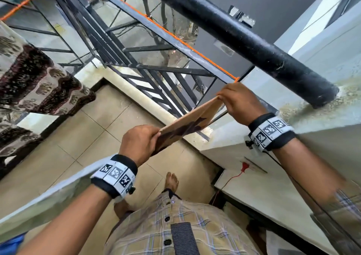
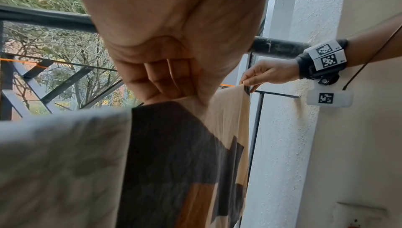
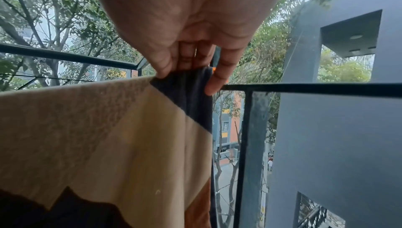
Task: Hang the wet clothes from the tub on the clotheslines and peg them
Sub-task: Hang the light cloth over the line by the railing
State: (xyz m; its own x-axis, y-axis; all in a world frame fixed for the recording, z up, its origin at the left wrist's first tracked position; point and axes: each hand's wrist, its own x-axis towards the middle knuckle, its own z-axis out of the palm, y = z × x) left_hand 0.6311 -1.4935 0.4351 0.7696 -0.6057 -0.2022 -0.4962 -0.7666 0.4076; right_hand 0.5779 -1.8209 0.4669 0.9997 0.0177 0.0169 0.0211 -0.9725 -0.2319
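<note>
Beside the railing (image 1: 175, 40), left hand (image 1: 139, 143) and right hand (image 1: 241, 103) each pinching the tan cloth's (image 1: 187, 126) top corners, stretched taut

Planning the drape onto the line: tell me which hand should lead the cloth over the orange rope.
Right. The right hand pinches the tan cloth corner right beside the orange rope end at the railing, while the left hand grips the other corner lower and farther from it.
</note>
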